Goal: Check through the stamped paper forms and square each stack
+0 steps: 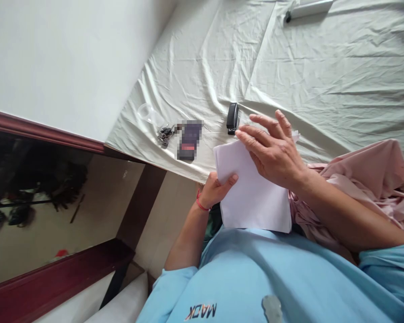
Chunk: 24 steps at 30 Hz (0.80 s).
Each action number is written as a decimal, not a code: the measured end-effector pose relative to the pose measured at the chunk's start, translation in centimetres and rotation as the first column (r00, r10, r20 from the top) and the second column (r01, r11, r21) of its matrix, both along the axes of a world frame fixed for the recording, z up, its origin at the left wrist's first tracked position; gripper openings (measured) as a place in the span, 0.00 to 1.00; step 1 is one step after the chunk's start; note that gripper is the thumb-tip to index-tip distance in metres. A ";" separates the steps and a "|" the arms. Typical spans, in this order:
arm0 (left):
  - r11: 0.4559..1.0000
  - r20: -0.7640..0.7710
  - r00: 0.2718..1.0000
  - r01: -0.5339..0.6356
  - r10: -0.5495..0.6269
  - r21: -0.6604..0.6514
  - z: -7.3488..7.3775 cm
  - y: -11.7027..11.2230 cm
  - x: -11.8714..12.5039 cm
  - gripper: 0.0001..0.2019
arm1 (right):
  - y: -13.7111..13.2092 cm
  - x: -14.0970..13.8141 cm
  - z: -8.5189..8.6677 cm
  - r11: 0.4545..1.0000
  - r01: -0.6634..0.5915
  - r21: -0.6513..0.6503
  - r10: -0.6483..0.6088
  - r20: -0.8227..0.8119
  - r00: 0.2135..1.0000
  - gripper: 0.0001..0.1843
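Nearest is the wearer's light blue shirt [272, 269], with dark lettering across the chest. Just in front of it, a small stack of white paper [256, 204] lies at a slant, its lower edge against or just over the shirt. The left hand [218, 188], with a red string bracelet [199, 201] at the wrist, is clamped on the stack's left edge, thumb flat on top and fingers tucked underneath. The right hand [276, 150] is over the upper right part of the paper, palm down, its fingers apart and holding nothing; whether it touches the paper cannot be told. A rumpled pink cloth [366, 175] spreads beside and behind the right forearm.

Beyond the paper is a wrinkled pale green sheet [323, 85]. On it, just past the stack's top edge, is a black stapler [232, 117]. To its left lie a dark phone-shaped object [190, 139], blurred out, then a bunch of keys [165, 135] and a clear plastic container [147, 112]. Farthest away, a long whitish object [311, 8] with a dark end meets the top edge of the view.
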<state>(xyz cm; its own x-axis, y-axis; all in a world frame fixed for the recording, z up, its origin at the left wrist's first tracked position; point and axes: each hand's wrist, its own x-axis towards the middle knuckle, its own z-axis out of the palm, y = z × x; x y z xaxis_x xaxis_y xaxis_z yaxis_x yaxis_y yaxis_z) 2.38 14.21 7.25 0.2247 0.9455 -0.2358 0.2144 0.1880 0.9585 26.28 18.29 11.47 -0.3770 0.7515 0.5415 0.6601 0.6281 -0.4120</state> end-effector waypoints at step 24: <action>0.987 -0.165 0.986 0.028 -0.001 0.160 0.9 0.2 1.0 0.41 | -0.7 -2.0 0.5 0.995 -0.092 0.034 0.087 0.111 0.990 0.29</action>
<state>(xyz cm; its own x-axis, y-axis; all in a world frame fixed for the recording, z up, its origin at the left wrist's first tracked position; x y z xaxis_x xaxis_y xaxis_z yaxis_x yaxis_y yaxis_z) 3.33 14.44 8.20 0.2094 0.9710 -0.1153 0.3722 0.0298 0.9277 24.32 17.61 11.99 -0.5002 0.6914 0.5214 0.6402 0.7007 -0.3149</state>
